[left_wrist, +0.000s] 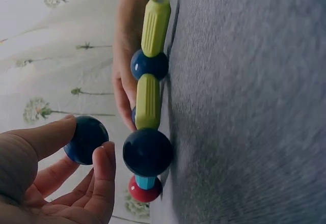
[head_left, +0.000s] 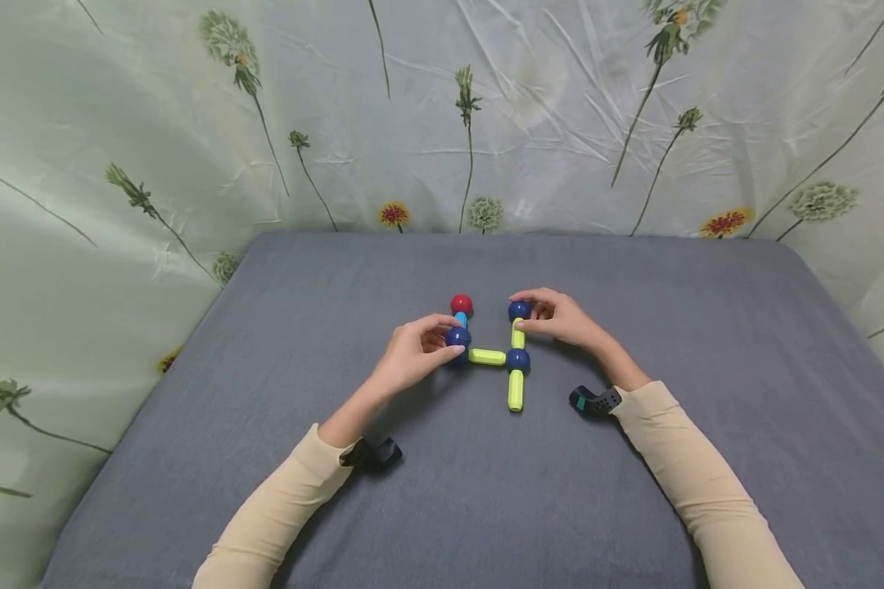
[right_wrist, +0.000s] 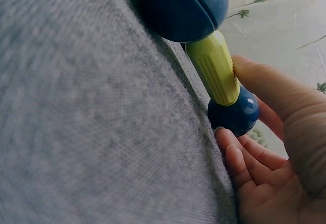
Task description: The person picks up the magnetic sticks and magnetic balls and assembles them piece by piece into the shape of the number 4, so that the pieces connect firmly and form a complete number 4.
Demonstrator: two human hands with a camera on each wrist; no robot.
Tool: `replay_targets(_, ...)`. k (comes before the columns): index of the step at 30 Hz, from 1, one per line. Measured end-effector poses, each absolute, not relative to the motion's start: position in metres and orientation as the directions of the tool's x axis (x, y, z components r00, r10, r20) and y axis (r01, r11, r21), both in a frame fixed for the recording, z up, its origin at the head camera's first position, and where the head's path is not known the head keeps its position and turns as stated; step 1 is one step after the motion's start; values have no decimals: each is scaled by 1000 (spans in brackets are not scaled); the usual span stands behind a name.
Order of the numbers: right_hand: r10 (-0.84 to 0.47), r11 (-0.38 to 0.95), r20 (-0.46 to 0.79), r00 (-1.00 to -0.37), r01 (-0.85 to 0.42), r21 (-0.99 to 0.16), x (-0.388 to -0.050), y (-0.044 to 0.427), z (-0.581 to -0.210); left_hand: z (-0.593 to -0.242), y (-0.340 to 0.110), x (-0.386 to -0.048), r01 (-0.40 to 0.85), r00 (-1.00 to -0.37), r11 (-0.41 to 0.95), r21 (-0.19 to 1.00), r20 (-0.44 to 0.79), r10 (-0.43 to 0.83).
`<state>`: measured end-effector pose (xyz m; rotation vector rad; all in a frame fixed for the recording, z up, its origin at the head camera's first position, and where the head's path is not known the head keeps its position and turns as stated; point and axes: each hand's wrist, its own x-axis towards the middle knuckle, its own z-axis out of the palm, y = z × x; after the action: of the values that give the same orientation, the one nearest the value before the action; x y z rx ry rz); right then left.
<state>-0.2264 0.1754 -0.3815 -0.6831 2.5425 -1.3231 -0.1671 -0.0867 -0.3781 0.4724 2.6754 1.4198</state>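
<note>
My left hand (head_left: 416, 350) pinches a loose blue ball (left_wrist: 87, 140) between thumb and fingers. In the left wrist view it is apart from the blue ball (left_wrist: 147, 152) at the left corner of a ball-and-rod figure lying on the cloth. A yellow-green rod (head_left: 488, 357) links that corner to a middle blue ball (head_left: 518, 360). From there one rod (head_left: 516, 391) points toward me and another (head_left: 518, 334) runs to a far blue ball (head_left: 519, 310). My right hand (head_left: 563, 319) holds this far ball, its thumb against the rod. A light-blue rod (left_wrist: 145, 182) joins the left corner to a red ball (head_left: 461, 305).
A grey cloth (head_left: 442, 491) covers the table. Behind it hangs a pale curtain (head_left: 383, 123) printed with dandelions. Each wrist wears a black band, the right band (head_left: 593, 401) close to the cloth.
</note>
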Motion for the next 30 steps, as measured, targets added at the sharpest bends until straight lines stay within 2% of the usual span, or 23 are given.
replay_targets(12,-474,501,71,-877,-336,-797,-247,185,-414,-381,-76,-145,256,-904,517,817,12,428)
replay_targets(30,-489,479,76,-869,-341,-809,-248,186,-416,-386,-54,-121,308,-793,517,799,-85,603)
